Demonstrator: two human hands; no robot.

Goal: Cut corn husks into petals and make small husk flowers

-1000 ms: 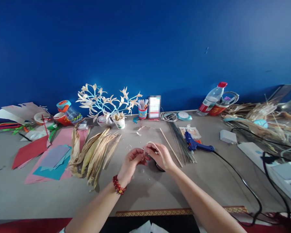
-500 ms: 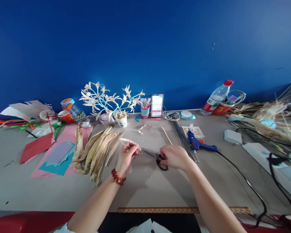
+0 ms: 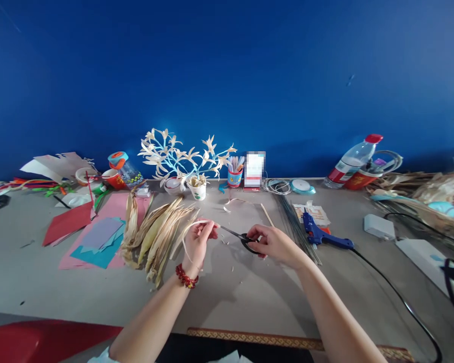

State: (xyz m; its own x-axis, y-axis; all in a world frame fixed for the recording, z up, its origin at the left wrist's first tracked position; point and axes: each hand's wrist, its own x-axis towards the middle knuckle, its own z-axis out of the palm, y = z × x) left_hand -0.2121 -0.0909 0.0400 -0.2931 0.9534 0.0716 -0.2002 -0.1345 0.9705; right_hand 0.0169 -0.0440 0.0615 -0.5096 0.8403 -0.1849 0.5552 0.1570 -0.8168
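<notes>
My left hand (image 3: pixel 200 241), with a red bead bracelet at the wrist, pinches a thin pale strip of husk (image 3: pixel 185 233) that curls back over the hand. In my right hand (image 3: pixel 267 241) are black-handled scissors (image 3: pixel 235 233), their blades pointing left. The blade tips reach close to my left fingertips; whether they touch the strip is too small to tell. Small pale scraps (image 3: pixel 232 269) lie on the table below. Left of my left hand is a pile of dried corn husks (image 3: pixel 159 234).
White husk flowers (image 3: pixel 174 156) in small pots stand at the back, beside a pen cup (image 3: pixel 235 177) and a phone (image 3: pixel 254 170). To the right lie dark wire stems (image 3: pixel 293 217), a blue glue gun (image 3: pixel 321 234) with its cord, and a bottle (image 3: pixel 351 164). Coloured paper (image 3: pixel 98 252) lies left.
The view has shifted a little, so things sit further right. My right hand has turned, showing more fingers around the scissor handles. The strip now curls further down beside my left hand.
</notes>
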